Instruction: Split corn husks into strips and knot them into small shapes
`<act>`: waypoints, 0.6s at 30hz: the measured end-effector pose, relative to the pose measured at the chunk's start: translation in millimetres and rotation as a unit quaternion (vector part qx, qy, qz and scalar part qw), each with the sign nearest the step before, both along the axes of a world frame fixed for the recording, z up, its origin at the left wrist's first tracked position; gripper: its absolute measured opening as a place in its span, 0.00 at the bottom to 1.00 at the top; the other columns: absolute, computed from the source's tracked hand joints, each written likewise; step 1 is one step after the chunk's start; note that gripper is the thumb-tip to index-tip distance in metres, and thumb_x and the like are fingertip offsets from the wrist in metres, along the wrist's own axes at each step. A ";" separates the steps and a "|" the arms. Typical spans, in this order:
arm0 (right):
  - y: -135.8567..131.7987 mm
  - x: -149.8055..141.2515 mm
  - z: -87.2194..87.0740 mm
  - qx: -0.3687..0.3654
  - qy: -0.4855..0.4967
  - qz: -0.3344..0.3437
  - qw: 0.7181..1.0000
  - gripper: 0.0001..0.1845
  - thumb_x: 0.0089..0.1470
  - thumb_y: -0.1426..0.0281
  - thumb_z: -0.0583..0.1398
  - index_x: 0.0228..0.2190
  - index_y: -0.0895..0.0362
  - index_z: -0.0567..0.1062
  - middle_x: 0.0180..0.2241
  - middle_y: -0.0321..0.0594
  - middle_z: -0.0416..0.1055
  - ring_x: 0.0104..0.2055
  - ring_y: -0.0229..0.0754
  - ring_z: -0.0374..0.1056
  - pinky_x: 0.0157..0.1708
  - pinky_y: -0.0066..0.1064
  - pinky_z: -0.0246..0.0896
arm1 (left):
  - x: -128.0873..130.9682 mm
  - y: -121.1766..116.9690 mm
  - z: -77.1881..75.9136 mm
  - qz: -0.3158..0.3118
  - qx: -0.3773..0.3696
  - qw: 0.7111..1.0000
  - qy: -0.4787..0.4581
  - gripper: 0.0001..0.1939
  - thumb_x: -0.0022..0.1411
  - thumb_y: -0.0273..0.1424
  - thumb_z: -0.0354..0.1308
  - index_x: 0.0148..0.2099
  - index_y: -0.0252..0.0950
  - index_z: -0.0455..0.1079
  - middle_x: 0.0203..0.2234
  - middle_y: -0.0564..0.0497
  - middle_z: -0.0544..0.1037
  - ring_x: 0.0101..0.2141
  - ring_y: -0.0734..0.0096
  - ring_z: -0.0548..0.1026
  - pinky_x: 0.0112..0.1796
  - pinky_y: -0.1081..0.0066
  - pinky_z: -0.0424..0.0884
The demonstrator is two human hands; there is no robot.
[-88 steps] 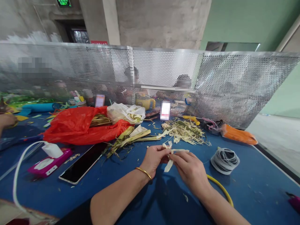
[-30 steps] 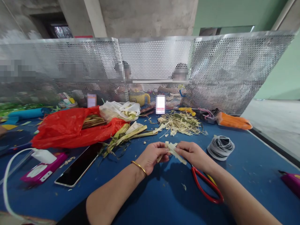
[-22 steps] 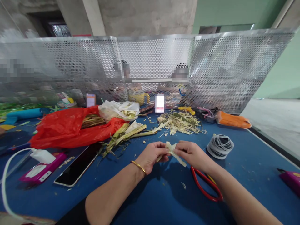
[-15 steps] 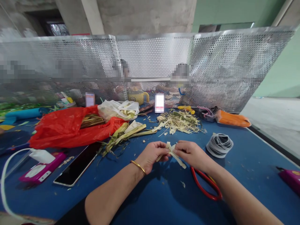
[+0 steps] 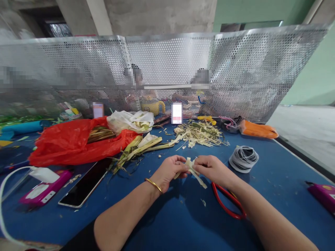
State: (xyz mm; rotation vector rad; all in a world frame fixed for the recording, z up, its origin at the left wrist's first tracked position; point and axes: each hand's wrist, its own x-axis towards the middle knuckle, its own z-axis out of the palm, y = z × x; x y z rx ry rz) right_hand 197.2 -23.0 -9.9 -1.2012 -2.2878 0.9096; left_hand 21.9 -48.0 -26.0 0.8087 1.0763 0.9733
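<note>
My left hand (image 5: 173, 170), a gold bangle on its wrist, pinches several crossed pale plant-fibre strips (image 5: 199, 177) between thumb and fingers. Close against it, my right hand (image 5: 210, 169) is closed on the same strips, with thumb and fingertips together at the crossing. One strip end slants down to the right below the hands; a short end stands up between them. Fingertips partly hide the crossing. Under my right forearm lies a red handle loop (image 5: 225, 207) with some yellow beside it; the rest of that tool is covered.
On the blue table (image 5: 167, 223) lie shredded plant strips (image 5: 201, 134), fibrous stalks (image 5: 136, 150), a red plastic bag (image 5: 65, 143), a phone (image 5: 85, 183), a purple power strip (image 5: 44, 190) with white cable and a wire coil (image 5: 243, 159). A perforated metal screen (image 5: 167, 59) stands behind; people sit beyond.
Since the earliest frame the strips' ends point differently, one now slanting down-right, and the red handle has come into view. Over the last second the hands keep nearly the same hold while the view shifts slightly.
</note>
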 end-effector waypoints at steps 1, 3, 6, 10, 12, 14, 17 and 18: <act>0.1 0.1 0.1 0.006 -0.001 -0.003 1.000 0.15 0.51 0.66 0.53 0.16 0.57 0.64 0.20 0.31 0.58 0.24 0.34 0.55 0.25 0.27 0.47 | 0.0 0.0 -0.2 -0.002 0.001 1.000 0.003 0.15 0.44 0.21 0.65 0.35 0.32 0.66 0.21 0.53 0.74 0.22 0.76 0.73 0.25 0.77 0.69; 0.2 0.5 -0.1 0.021 -0.004 -0.011 1.000 0.15 0.52 0.66 0.53 0.17 0.57 0.64 0.20 0.31 0.58 0.24 0.34 0.55 0.25 0.27 0.47 | 0.0 0.1 -0.7 -0.006 0.002 1.000 0.009 0.15 0.43 0.22 0.66 0.35 0.32 0.67 0.22 0.53 0.75 0.23 0.76 0.73 0.25 0.77 0.69; -0.2 0.6 -0.1 0.040 -0.010 -0.011 0.999 0.16 0.54 0.66 0.53 0.17 0.57 0.64 0.21 0.31 0.58 0.24 0.33 0.55 0.25 0.27 0.47 | 0.1 0.3 -1.6 -0.015 0.004 1.000 0.010 0.15 0.42 0.23 0.67 0.35 0.32 0.68 0.22 0.52 0.76 0.23 0.75 0.73 0.26 0.76 0.69; -2.6 -0.3 1.2 0.056 -0.023 0.003 0.998 0.17 0.55 0.66 0.53 0.17 0.57 0.64 0.21 0.31 0.58 0.24 0.33 0.56 0.25 0.26 0.46 | 0.8 -0.3 -2.5 -0.030 0.010 0.999 0.012 0.17 0.40 0.24 0.67 0.35 0.32 0.68 0.20 0.54 0.74 0.22 0.75 0.73 0.26 0.76 0.69; -4.0 -0.8 2.2 0.064 -0.033 0.005 0.997 0.17 0.55 0.66 0.54 0.17 0.57 0.64 0.21 0.32 0.59 0.24 0.33 0.56 0.24 0.26 0.45 | 1.5 -1.2 -2.1 -0.034 0.013 0.999 0.020 0.16 0.40 0.24 0.67 0.35 0.32 0.68 0.19 0.54 0.74 0.22 0.75 0.73 0.26 0.76 0.68; -5.0 -1.1 3.0 0.070 -0.046 0.009 0.996 0.17 0.55 0.66 0.54 0.17 0.57 0.65 0.21 0.32 0.59 0.23 0.32 0.55 0.24 0.26 0.45 | 2.4 -2.3 -0.9 -0.038 0.017 0.999 0.027 0.16 0.40 0.25 0.68 0.34 0.33 0.68 0.18 0.55 0.73 0.20 0.77 0.71 0.26 0.76 0.68; -5.6 -1.6 3.0 0.072 -0.061 0.004 0.996 0.16 0.55 0.67 0.54 0.18 0.57 0.66 0.21 0.32 0.61 0.24 0.33 0.55 0.24 0.26 0.45 | 3.8 -4.0 1.4 -0.052 0.032 0.997 0.037 0.15 0.39 0.25 0.68 0.31 0.33 0.68 0.16 0.56 0.72 0.18 0.78 0.70 0.25 0.76 0.67; -5.5 -1.7 2.7 0.067 -0.063 -0.001 0.996 0.16 0.55 0.67 0.54 0.18 0.57 0.66 0.21 0.32 0.61 0.24 0.33 0.55 0.24 0.26 0.45 | 4.2 -4.4 2.1 -0.057 0.037 0.997 0.040 0.15 0.38 0.25 0.68 0.31 0.33 0.68 0.16 0.57 0.72 0.18 0.78 0.69 0.24 0.76 0.67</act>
